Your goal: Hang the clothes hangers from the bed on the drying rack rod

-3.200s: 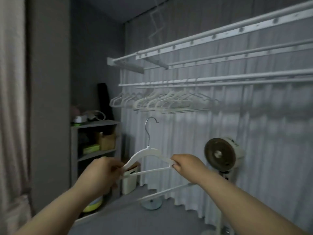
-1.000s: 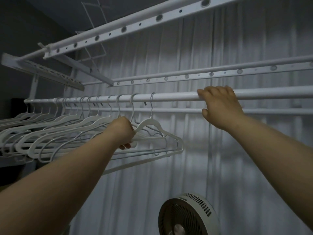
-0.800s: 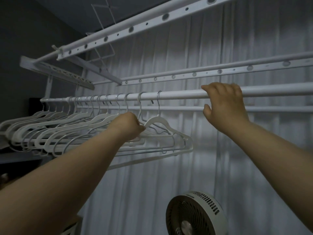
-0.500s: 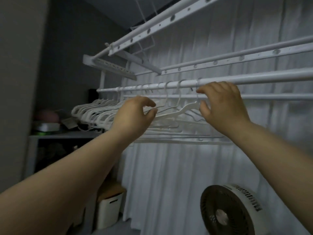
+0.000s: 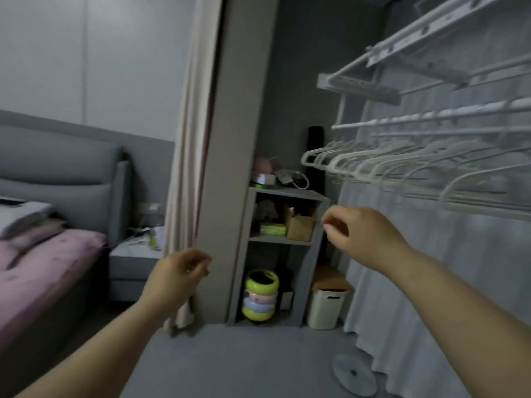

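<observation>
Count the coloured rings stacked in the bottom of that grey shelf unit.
4, in one stack: lime top ring, pink ring, blue ring, lime bottom ring. More may be hidden behind them.

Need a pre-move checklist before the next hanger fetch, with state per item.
1. Left hand holds nothing: ok.
2. Right hand holds nothing: ok.
3. Hangers hang in a row under the rod: ok.
4. Hooks fully seated on the rod: cannot tell, blurred.
5. More hangers lying on the bed: cannot tell, only part of it shows and it is blurred.
6. Free space left on the rod: cannot tell, its right end is out of frame.
</observation>
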Tool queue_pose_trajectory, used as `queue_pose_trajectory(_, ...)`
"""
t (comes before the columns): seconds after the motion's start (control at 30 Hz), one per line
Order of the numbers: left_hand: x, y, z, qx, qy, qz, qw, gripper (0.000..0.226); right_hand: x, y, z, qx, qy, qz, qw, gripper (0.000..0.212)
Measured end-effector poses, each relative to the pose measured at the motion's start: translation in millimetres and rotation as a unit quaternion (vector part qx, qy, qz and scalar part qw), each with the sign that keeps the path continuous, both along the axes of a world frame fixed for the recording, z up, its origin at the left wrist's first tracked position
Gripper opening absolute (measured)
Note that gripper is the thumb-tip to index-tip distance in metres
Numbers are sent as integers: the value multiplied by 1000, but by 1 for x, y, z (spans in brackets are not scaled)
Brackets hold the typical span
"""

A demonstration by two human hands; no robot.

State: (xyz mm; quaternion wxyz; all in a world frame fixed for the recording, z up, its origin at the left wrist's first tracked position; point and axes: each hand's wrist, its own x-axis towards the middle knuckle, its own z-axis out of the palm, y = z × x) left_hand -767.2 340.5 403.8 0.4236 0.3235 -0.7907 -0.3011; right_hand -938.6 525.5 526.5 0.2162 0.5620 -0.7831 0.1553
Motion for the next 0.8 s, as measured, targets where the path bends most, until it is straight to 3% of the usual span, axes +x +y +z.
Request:
queue_pose_trajectory(0.2,179,-79,-86,85,-85,143,982,17,100,-116,-65,64,-131,44,988,18)
queue_pose_trajectory(0.33,303,-122,-131,134,-162,234,949,21,189,-196,-124,138,-157,87,974,11)
queue_pose_trajectory(0.53,456,-148,-204,238,-234,323,886,23,324,-304,-213,259,-171,170,935,12)
queue_pose_trajectory(0.8,599,-162,-281,357,-224,475,772,28,487,-429,-326,389,-174,304,852,13)
